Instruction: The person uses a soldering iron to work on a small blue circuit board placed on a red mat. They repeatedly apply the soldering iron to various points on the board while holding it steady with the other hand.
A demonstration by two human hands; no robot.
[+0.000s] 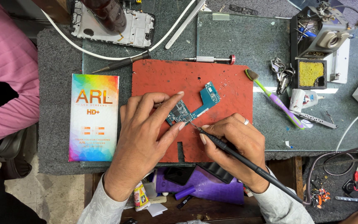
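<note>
Red, worn rubber work mat lies near the middle of the grey stone-topped desk, and on it rests a small blue-green phone circuit board, narrow in its middle and wider at both ends. The left hand lies over the mat's near left part, its thumb and forefinger closed on the board's lower end, pinning it down. The right hand, with a ring on one finger, is curled shut around a slim black soldering iron; the tip touches the board's near edge, just beside the left fingertips. The iron's cord runs off toward the desk's near right corner.

By the desk's left edge lies a flat rainbow-coloured screen box. Toward the far edge sit a white phone frame, a white cable, a dark screwdriver and a silver precision screwdriver with a red cap. Right of the mat lies a purple and green toothbrush, with metal tweezers beyond it. A soldering stand with a yellow sponge stands near the far right corner. A purple tool lies below the near edge. A person's pink sleeve shows beyond the desk's left edge.
</note>
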